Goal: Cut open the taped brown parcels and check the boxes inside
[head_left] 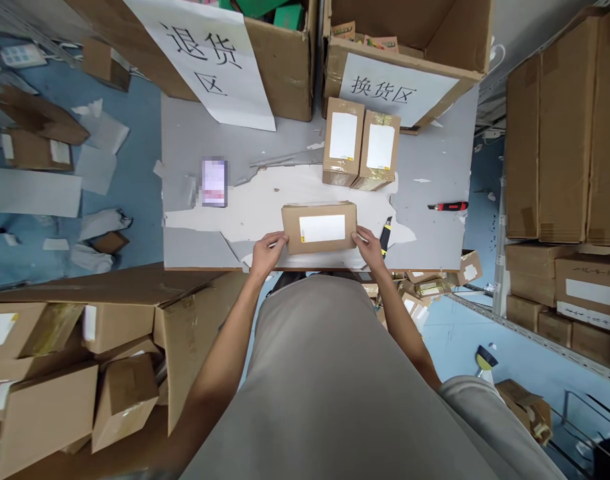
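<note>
A small brown cardboard box [329, 247] with a white label lies near the front edge of the table, between my hands. My left hand [269, 252] grips its left end, with thumb and fingers closed at the side. At the opposite end, my right hand [367, 245] pinches the right edge. A yellow and black utility knife [385, 237] lies just to the right of my right hand. Behind the held box stand two labelled cardboard boxes [343, 115], side by side.
Two large cartons with paper signs [405, 87] line the table's back. A phone [214, 181] lies left, a red utility knife [449, 207] right. An open carton full of boxes [45, 413] stands at lower left. Shelves with cartons [559, 147] rise on the right.
</note>
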The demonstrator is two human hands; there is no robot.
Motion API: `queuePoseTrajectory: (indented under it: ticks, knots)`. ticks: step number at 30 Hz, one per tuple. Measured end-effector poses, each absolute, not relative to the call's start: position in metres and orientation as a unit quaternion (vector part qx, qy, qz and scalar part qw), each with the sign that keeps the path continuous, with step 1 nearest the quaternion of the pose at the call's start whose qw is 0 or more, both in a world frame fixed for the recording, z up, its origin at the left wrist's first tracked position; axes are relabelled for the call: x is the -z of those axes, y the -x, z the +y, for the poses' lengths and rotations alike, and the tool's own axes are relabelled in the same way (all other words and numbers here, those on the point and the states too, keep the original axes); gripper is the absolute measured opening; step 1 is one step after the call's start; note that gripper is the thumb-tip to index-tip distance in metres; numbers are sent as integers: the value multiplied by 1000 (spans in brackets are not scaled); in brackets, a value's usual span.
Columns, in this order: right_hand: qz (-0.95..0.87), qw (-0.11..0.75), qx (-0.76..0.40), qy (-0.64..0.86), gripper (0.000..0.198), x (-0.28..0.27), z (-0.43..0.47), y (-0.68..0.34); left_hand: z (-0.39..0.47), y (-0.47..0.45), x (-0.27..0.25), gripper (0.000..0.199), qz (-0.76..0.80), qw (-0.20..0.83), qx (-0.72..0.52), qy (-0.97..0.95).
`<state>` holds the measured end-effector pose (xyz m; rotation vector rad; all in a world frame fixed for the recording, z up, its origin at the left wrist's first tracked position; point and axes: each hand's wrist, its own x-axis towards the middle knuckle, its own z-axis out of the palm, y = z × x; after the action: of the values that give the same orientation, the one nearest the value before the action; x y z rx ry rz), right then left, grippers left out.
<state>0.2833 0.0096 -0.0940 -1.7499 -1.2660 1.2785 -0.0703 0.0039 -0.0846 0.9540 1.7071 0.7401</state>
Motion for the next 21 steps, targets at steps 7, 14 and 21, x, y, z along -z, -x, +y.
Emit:
queuePoseTrajectory:
  ticks: [7, 14, 21]
  knots:
    - [-482, 238, -474, 698, 59, 105, 16, -278, 9, 69, 111, 37, 736, 521, -249, -353]
    - [-436, 237, -486, 719, 40, 112, -10, -279, -22, 71, 119, 42, 736, 541, -233, -332]
    - [-444, 252, -496, 703, 43, 94, -11, -274, -21, 66, 102, 44, 720, 549, -261, -334]
